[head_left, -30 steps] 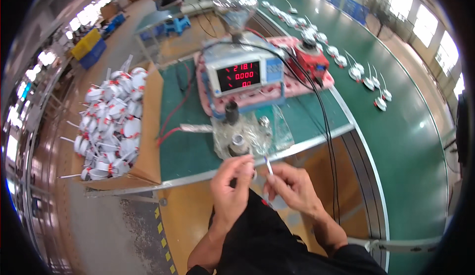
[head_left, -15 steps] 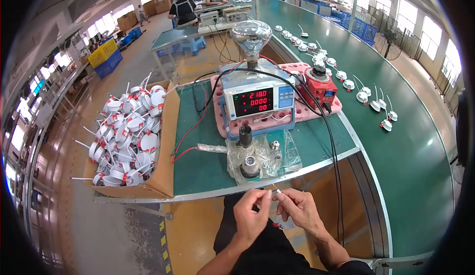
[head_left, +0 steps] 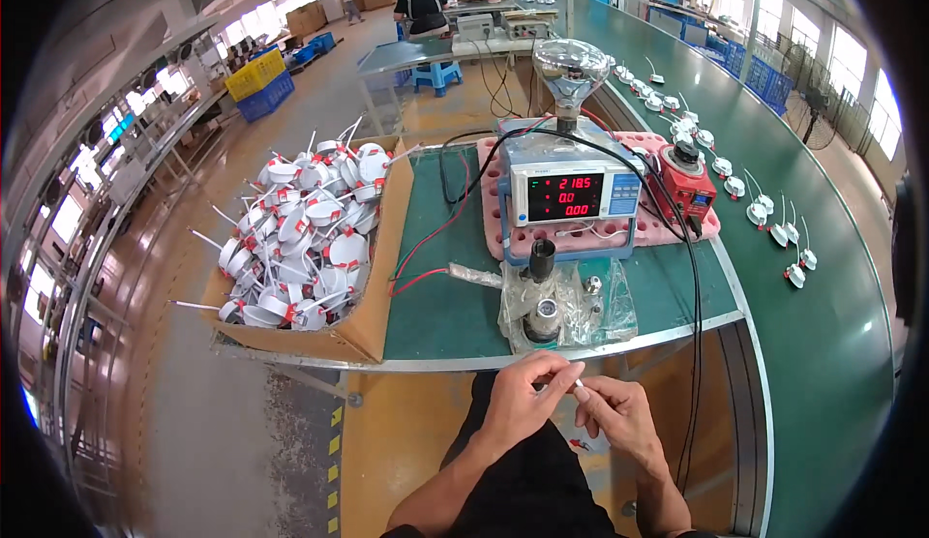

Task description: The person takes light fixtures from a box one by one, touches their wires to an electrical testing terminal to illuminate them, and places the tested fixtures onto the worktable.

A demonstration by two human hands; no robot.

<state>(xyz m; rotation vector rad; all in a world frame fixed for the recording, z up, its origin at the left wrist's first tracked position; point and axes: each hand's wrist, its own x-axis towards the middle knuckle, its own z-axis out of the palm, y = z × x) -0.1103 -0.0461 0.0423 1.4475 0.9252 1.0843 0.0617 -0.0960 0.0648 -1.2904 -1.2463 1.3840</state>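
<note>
Both my hands are held over my lap, just below the front edge of the green-topped bench (head_left: 440,306). My left hand (head_left: 521,401) and my right hand (head_left: 615,414) meet at the fingertips and pinch a small thin white piece (head_left: 578,383) between them. Just above them on the bench, a black cylindrical socket (head_left: 540,259) stands on a clear plastic bag (head_left: 592,308). Behind it, a blue-and-white meter (head_left: 571,194) with lit red digits rests on a pink foam tray (head_left: 668,233).
A cardboard box (head_left: 382,277) full of white lamp parts with red tags stands at the left. A red dial unit (head_left: 687,182) and a glass bulb (head_left: 571,66) stand behind the meter. Black and red cables cross the bench. A green conveyor (head_left: 832,325) carries white parts. People work at the far benches.
My hands have dropped from the bench edge, by the socket, down over my lap, still together on the white piece. The view has tilted up, showing more of the hall. The meter's digits changed.
</note>
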